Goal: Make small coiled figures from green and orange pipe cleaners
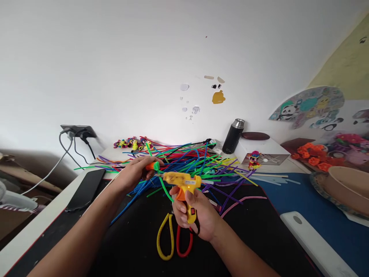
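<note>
My right hand point(193, 214) is wrapped round the handle of a yellow and orange glue gun point(182, 184), nozzle pointing left. My left hand point(135, 172) pinches a small orange and green pipe-cleaner piece point(153, 166) right at the gun's nozzle; a green pipe cleaner point(165, 187) trails down from it. Behind both hands lies a big heap of coloured pipe cleaners point(196, 159) on the black mat point(135, 238). A yellow loop point(165, 236) and a red loop point(184, 243) lie on the mat below my right hand.
A black phone point(86, 189) lies at the left edge. A wall socket with cables point(77, 132) is behind it. A black flask point(234, 136) and a white box point(263, 151) stand at the back right. A round tray point(343, 188) sits far right, and a white bar point(313, 242) lies on the blue mat.
</note>
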`<state>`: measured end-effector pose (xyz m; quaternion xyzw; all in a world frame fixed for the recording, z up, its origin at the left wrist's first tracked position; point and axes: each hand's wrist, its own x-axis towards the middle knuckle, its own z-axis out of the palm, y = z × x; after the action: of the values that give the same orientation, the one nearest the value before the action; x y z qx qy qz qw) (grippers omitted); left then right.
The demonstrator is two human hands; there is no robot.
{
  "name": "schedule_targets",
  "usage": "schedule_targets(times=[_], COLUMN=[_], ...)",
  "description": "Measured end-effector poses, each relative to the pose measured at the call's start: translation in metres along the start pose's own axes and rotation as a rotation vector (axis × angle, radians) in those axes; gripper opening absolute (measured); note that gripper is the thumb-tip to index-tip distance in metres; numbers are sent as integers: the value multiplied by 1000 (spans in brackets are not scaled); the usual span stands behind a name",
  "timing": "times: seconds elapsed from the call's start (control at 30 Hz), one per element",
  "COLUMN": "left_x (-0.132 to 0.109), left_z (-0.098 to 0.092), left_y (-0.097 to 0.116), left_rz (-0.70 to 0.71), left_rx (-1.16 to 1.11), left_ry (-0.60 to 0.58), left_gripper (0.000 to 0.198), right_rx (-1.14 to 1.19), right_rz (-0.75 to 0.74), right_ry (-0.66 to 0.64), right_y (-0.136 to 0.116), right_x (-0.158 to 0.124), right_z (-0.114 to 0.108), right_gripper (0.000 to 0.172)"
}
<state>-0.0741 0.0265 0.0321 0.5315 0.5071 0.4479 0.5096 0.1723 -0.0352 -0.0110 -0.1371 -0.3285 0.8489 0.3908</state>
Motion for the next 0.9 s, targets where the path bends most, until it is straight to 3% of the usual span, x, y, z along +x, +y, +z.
schedule_targets(times=[0.1,0.2,0.4,0.53,0.63,0.7,0.9], left_x=[-3,-9,-24,-27,-27,-28,-31], left_z=[2,9,24,4,-16,-18,23], left_y=[3,8,21,32,37,38,35], left_rz=[4,6,-57,-21,-38,-32,-80], left_rx=[104,159,19,-89,-169,-155,210], left_ry=[-83,-124,-246,-180,-208,-231,-306], left_gripper=[44,40,46,43,40,38,46], right_rx=[-53,-203,-451,-394,-364,-362,-471], right_rz=[2,-12,-155,-271,-324,-324,-309], right_ry=[61,125,230,330,380,387,417], right_y=[-4,-7,-17,-27,-33,-34,-35], right_x=[0,1,2,2,0,0,0], right_z=[1,-1,-9,-10,-9,-9,-7], right_gripper=[50,55,65,63,63,64,67])
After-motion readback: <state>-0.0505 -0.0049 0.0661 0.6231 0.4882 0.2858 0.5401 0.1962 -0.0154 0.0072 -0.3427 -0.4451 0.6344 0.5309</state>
